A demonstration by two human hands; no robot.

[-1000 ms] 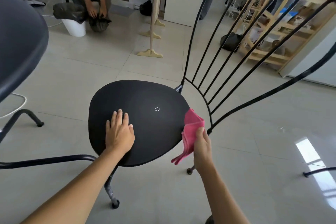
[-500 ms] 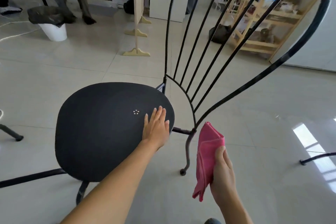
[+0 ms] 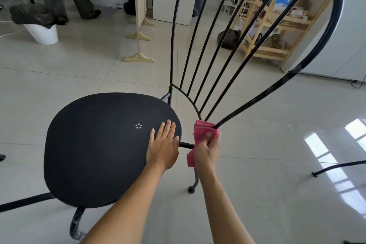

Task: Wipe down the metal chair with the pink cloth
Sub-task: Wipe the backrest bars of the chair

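The black seat (image 3: 103, 148) of the metal chair (image 3: 178, 89) lies bare from its centre out toward 9 o'clock; only the left hand (image 3: 163, 147) lies flat on its 3 o'clock edge. Just beside it, the right hand (image 3: 208, 149) grips the pink cloth (image 3: 204, 132) around the frame where the back rods (image 3: 210, 65) converge, closing that junction. Higher up, toward 12 and 1 o'clock, the rods fan apart into widening gaps. Open tile floor (image 3: 267, 184) spreads from 3 to 5 o'clock.

right hand (image 3: 207, 151) clamps pink cloth (image 3: 204, 130) around chair (image 3: 99, 144) frame.
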